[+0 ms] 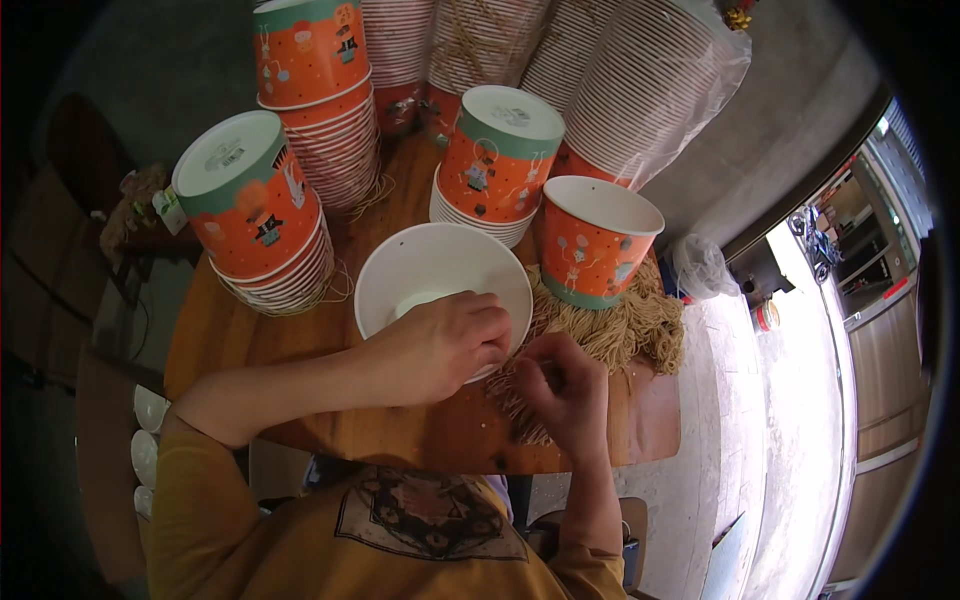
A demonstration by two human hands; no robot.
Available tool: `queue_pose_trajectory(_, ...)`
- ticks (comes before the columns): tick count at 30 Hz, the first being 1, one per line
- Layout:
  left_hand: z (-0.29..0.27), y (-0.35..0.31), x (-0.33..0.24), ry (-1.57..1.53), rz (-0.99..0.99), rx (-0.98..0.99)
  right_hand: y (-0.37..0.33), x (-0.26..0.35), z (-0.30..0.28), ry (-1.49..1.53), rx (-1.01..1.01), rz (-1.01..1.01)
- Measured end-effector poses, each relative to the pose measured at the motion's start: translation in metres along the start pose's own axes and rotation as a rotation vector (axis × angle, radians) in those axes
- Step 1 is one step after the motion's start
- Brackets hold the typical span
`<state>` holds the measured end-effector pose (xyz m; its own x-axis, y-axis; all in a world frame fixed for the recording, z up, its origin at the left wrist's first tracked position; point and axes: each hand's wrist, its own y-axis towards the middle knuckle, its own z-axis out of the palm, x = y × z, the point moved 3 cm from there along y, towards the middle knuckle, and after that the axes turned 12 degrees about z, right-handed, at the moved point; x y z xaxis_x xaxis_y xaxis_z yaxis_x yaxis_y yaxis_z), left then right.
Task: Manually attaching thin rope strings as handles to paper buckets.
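A white-lined paper bucket (395,265) lies tilted on the wooden table with its mouth toward me. My left hand (455,335) reaches across its opening, fingers curled closed at the right-hand rim; the fingertips are partly hidden. Just right of that rim is my right hand (565,392), with thumb and fingers pinched together. Whatever it pinches is too small to make out. Beneath and beyond the right hand spreads a heap of tan cords (635,335). An upright orange paper bucket (590,250) stands on the cords.
Upside-down stacks of orange buckets stand at the left (250,215), the far left (315,80) and the middle (495,165). Behind them lean long plastic-wrapped bucket stacks (640,90). The table's front edge (540,460) is close to my body. White bowl-like items (145,445) sit lower left.
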<state>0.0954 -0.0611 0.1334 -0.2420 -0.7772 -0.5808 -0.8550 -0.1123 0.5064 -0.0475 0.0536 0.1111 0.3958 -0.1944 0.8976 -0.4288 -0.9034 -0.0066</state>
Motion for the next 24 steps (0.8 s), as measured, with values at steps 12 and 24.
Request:
queue_pose_trajectory(12,-0.003,-0.001,0.008,-0.151,-0.233,-0.068,-0.001,-0.031,0.005,0.111,-0.173,-0.187)
queue_pose_trajectory(24,0.005,0.003,0.005,-0.121,-0.194,0.003,-0.005,-0.010,0.011,-0.046,-0.277,-0.215)
